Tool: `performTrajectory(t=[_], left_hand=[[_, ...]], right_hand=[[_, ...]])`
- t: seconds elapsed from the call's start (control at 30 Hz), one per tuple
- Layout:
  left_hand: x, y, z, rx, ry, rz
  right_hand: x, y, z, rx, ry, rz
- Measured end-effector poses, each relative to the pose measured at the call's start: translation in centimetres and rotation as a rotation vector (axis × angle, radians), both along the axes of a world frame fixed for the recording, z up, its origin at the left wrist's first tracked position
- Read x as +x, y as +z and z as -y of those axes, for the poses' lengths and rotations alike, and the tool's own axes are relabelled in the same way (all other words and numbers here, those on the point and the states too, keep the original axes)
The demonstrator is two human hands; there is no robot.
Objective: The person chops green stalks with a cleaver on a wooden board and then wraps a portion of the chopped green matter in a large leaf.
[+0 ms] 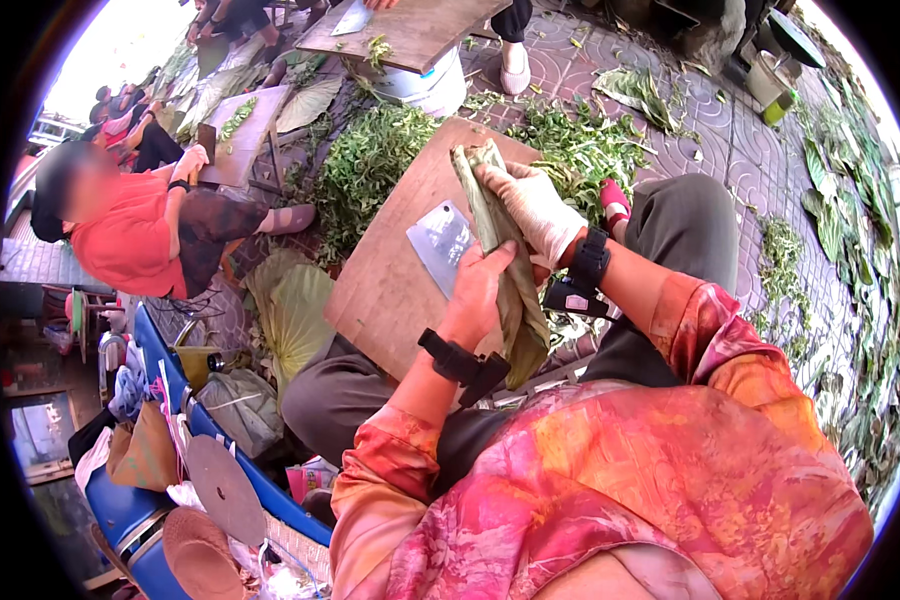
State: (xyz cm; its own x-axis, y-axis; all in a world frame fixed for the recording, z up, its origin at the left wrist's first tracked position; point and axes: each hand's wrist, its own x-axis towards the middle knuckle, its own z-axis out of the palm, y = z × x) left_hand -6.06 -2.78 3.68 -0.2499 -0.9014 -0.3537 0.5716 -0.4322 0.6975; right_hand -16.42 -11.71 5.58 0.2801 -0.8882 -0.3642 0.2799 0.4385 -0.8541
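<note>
Between my two hands is a long roll of large green leaves point(521, 300), held slantwise above a wooden board point(390, 277). My left hand point(480, 289) is bare and grips the roll's near half, thumb on top. Around its far half closes my right hand point(536, 202), which wears a pale glove. Part of the right fingers is hidden behind the leaves. A cleaver point(442, 240) with a broad metal blade lies flat on the board, left of the roll; its handle is hidden by my left hand.
Heaps of shredded leaves point(379, 161) lie on the paving beyond the board. A big flat leaf point(292, 307) spreads at its left. A person in a red shirt point(127, 240) sits at another board point(244, 142) on the left. Blue chairs point(247, 465) hold bags and a hat point(199, 551).
</note>
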Motion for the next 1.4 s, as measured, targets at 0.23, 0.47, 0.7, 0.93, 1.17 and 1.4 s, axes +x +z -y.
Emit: performTrajectory(t=[0.23, 0.47, 0.7, 0.93, 1.17, 1.4], left_hand=[[0.8, 0.4, 1.0, 0.064, 0.099, -0.088], [5.6, 0.2, 3.0, -0.074, 0.494, -0.138], [5.6, -0.2, 2.8, 0.058, 0.562, -0.063], [5.1, 0.2, 3.2, 0.052, 0.490, -0.123], [5.4, 0.2, 3.7, -0.029, 0.481, -0.203], [5.8, 0.2, 3.9, -0.027, 0.610, -0.059]], right_hand=[[-1.5, -0.2, 2.1, -0.122, -0.086, -0.048], [0.8, -2.3, -4.0, 0.454, 0.533, 0.400], [2.3, -0.6, -6.1, 0.155, 0.420, -0.103], [1.9, -0.3, -4.0, -0.159, 0.461, -0.060], [2.5, -1.2, -4.2, -0.423, 0.324, -0.419], [2.4, -0.1, -4.4, -0.682, 0.443, -0.733]])
